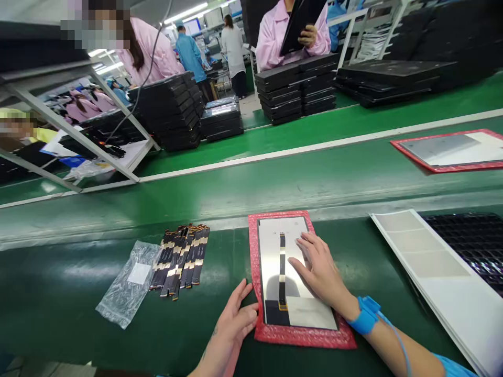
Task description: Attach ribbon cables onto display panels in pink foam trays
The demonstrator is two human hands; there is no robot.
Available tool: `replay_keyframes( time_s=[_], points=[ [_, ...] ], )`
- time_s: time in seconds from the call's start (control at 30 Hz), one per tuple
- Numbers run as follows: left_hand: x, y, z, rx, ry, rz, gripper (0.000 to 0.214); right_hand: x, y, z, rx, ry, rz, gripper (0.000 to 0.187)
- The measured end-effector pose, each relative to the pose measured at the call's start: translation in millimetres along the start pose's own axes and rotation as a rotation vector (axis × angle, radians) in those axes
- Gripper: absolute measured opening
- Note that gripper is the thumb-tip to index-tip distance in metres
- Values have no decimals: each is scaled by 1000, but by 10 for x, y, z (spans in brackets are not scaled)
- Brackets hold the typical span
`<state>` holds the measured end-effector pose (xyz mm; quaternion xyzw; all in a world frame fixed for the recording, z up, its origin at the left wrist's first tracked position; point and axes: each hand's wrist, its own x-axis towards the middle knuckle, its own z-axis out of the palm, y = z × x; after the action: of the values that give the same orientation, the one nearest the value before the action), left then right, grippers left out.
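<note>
A flat display panel (271,262) with a silvery back lies on a red bubble-wrap sleeve (306,335) in front of me. A narrow black-and-gold flex cable (282,267) runs lengthwise on the panel, its lower end by a black patch. My right hand (316,264) rests over the panel's right side, fingers spread, with a blue wrist strap (365,314) behind it. At the sleeve's left edge is my left hand (238,317), its fingers apart and touching or nearly touching the wrap. More flex cables (183,256) lie in a loose group to the left.
A clear plastic bag (128,285) with a white label lies beside the loose cables. White sheets (428,277) and black bubble wrap (471,246) sit at right. Another wrapped panel (451,149) is on the green belt (220,188). Black stacks (296,89) and people stand beyond.
</note>
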<state>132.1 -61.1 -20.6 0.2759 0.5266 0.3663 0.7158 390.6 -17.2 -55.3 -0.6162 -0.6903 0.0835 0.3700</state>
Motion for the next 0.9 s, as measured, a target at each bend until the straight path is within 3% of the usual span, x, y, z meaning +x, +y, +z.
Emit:
replay_keyframes(
  time_s=[0.1,0.33,0.47,0.6,0.7,0.8,0.9],
  points=[
    [102,168,162,43,-56,-125,58,6,27,-1,10,24,11,38],
    [453,523,530,292,-248,-77,47,35,-64,-25,73,132,-30,29],
    [969,1154,635,698,-204,41,45,57,-113,-58,104,221,-23,26],
    [1754,2002,753,996,-97,207,18,59,-126,-73,127,258,-42,24],
    [2299,2509,869,1197,-52,329,15,41,-117,-51,137,249,-26,24],
    [2689,2803,937,1337,2,427,19,13,-96,-18,134,240,2,22],
    [2918,2943,929,1418,85,530,18,-17,-73,1,137,236,26,20]
  ],
)
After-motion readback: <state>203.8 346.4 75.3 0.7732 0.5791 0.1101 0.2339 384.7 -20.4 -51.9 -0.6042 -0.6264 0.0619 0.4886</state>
